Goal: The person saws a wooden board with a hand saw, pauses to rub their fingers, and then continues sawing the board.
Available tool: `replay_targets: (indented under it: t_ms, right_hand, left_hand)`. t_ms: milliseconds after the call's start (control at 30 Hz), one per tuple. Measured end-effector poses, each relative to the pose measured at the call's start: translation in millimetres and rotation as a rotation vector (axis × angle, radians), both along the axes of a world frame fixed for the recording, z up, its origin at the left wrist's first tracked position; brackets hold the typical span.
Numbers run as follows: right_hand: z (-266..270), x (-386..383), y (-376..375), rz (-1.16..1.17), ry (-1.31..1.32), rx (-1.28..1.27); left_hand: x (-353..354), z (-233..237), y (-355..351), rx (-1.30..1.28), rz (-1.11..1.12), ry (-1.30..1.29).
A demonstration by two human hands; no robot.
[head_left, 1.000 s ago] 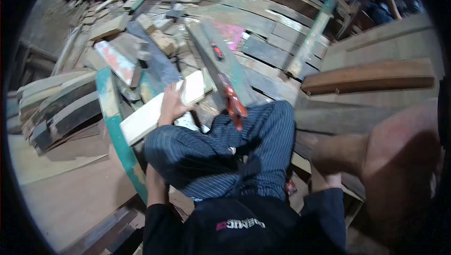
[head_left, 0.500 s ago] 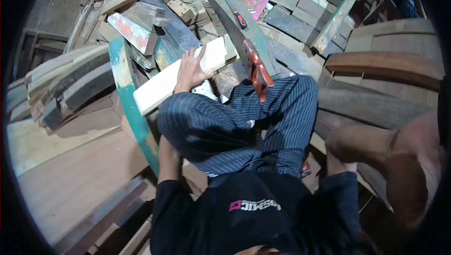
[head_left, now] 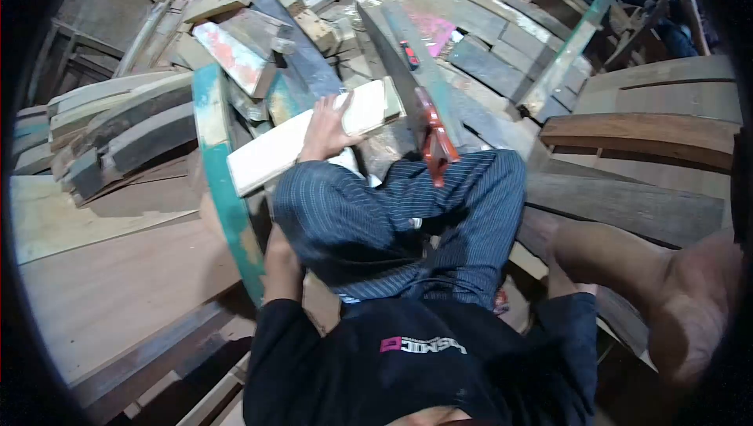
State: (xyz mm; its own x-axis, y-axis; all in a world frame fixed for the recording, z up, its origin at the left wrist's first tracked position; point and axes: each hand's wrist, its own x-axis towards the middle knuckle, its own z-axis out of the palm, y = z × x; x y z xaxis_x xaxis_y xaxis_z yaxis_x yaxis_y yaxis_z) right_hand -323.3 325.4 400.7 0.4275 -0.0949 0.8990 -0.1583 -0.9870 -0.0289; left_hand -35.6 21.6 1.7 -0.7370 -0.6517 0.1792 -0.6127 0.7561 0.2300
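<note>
A white-faced wooden board (head_left: 271, 149) lies aslant by my left knee, its near end by a green-painted plank (head_left: 217, 128). My left hand (head_left: 327, 129) is on top of it, fingers reaching the far edge and thumb apart. A handsaw with a red-orange handle (head_left: 439, 147) stands close to the board's right end; its blade (head_left: 392, 53) points away from me, and I see no hand on the handle. My right forearm (head_left: 559, 273) comes out of a dark sleeve, but the hand itself cannot be made out beside my right leg.
A red-and-black tool handle (head_left: 409, 55) lies beyond the blade, near a pink sheet (head_left: 435, 32). Stacked curved boards (head_left: 149, 124) stand at the left. A reddish-brown curved beam (head_left: 643, 132) lies at the right. A bare limb (head_left: 690, 293) fills the lower right.
The view has shifted a little, so the wood sits lower in it. My left hand stays on the board, its thumb nearer the fingers. The saw keeps its place beside the board.
</note>
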Motion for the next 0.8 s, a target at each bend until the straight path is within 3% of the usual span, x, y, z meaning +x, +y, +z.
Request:
replay_targets:
  t_ms: [133,233,400,433,533,800]
  right_hand:
    - [16,5,13,-0.040,0.048,-0.006]
    - [26,11,15,-0.067,0.069,-0.030]
    - [26,12,3,-0.037,0.025,-0.108]
    - [23,14,1,-0.029,0.028,-0.124]
    - [16,15,-13,-0.029,0.031,-0.126]
    - [9,20,-27,-0.075,0.006,-0.151]
  left_hand:
    - [0,3,0,0.057,0.004,0.042]
    - [-4,3,-1,0.024,0.013,-0.072]
    - [-3,6,5,-0.024,0.025,-0.020]
    - [-4,12,6,0.102,0.058,-0.065]
    - [0,6,4,-0.007,0.026,-0.036]
    - [0,10,7,0.004,0.018,-0.035]
